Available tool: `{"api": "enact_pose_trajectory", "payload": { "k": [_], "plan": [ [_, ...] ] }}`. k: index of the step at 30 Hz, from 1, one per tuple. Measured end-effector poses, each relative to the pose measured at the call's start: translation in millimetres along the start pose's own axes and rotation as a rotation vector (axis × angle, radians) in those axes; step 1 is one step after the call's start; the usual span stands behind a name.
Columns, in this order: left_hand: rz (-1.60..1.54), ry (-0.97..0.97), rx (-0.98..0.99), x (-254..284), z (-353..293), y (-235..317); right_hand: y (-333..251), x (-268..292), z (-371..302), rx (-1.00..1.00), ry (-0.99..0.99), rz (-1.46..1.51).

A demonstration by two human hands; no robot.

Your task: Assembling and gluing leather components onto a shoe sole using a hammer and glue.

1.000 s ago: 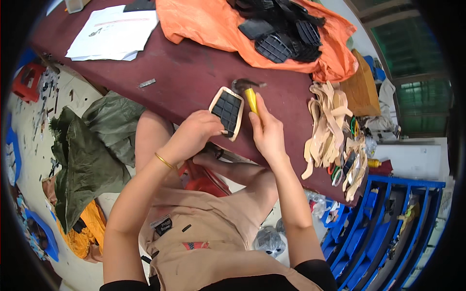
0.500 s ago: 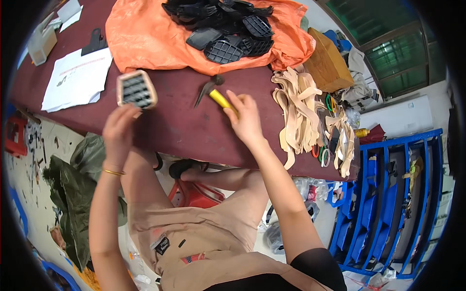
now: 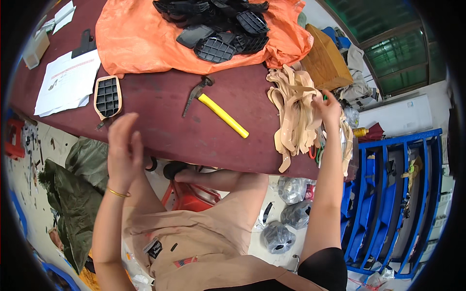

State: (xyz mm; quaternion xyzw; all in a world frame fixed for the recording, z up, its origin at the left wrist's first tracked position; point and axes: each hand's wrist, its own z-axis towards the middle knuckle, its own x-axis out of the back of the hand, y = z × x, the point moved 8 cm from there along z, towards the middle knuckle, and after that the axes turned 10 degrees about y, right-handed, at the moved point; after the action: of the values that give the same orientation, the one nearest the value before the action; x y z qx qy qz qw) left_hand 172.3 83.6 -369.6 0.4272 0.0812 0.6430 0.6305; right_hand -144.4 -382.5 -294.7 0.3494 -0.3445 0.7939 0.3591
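Note:
A black grid-patterned, sole-shaped piece with a beige rim (image 3: 107,98) lies at the left of the table, partly over white papers. My left hand (image 3: 124,148) is just below and right of it, open and holding nothing, fingers apart. At mid-table a hammer with a yellow handle (image 3: 223,115) lies flat, its dark head toward the far side. My right hand (image 3: 330,110) is at the right edge of a pile of beige strap-like pieces (image 3: 293,109). Its thumb and fingers are curved but apart beside the straps; the inner fingertips are partly hidden.
An orange sheet (image 3: 141,43) bears a heap of black grid-backed pieces (image 3: 216,48) at the back. Printed papers (image 3: 65,87) and a white container (image 3: 36,48) are at the left. A brown box (image 3: 327,58) stands behind the straps, and a blue rack (image 3: 388,203) beyond the right edge.
My left hand has put down the rimmed piece at the left and drawn back. My right hand has let go of the hammer and moved right to the beige straps.

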Motion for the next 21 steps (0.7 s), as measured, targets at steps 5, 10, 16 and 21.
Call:
{"api": "enact_pose_trajectory", "payload": {
  "k": [5, 10, 16, 21],
  "plan": [
    [-0.411, -0.155, 0.038, -62, -16, 64, -19, 27, 30, -0.252, 0.017, 1.008],
    [-0.964, -0.593, 0.635, -138, -45, 102, -166, 28, -66, -0.163, -0.38, 0.943],
    [-1.452, -0.467, 0.932, -140, -55, 110, -221, -24, -219, -0.353, -0.952, 1.398],
    [-0.895, -0.552, 0.818, -121, -77, 74, -215, -35, -228, -0.34, -1.092, 1.116]
  ]
}}
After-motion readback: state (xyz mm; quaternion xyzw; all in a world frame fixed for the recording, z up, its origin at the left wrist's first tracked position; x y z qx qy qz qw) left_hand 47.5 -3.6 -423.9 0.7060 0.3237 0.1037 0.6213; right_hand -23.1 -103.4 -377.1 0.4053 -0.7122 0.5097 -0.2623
